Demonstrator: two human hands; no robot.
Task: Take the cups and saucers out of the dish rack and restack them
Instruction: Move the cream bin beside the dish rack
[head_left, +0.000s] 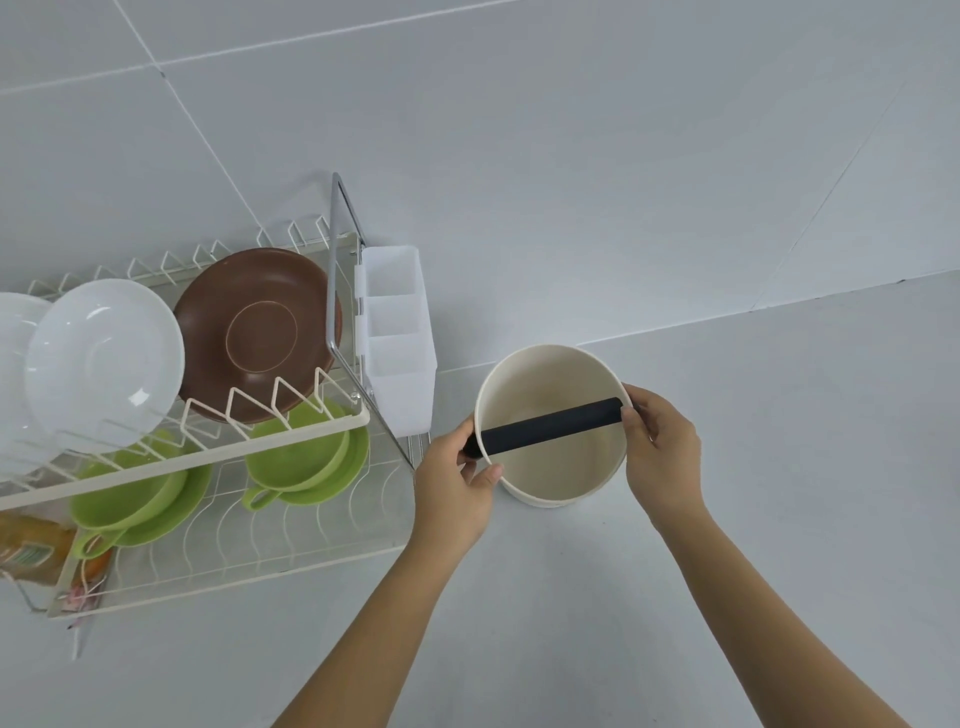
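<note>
Person's standing over a pale grey tabletop (675, 597) with both hands on a cream bucket-looking pot (553, 467), sitting upright with its mouth open to the ceiling. A black handle bar (550, 427) lies across the mouth, long axis running from lower left up to the right. The left hand (454, 486) has its fingers curled round the left end of the bar and the rim there, thumb over the edge. The right hand (662, 449) pinches the right end of the bar, fingers curled against the pot's outer wall.

The actual cups and saucers are in the dish rack (208, 467) just left of the pot (nobody's touching them). Lower tier: two green cups, each sitting upright on a green saucer. The right cup (296, 452) has its handle pointing toward the front left, and the left cup (124, 493) points its handle the same way. Upper tier holds a brown plate (254, 332) and white plates (104, 358) leaning on edge. A white cutlery holder (397, 332) hangs on the rack's right end.
</note>
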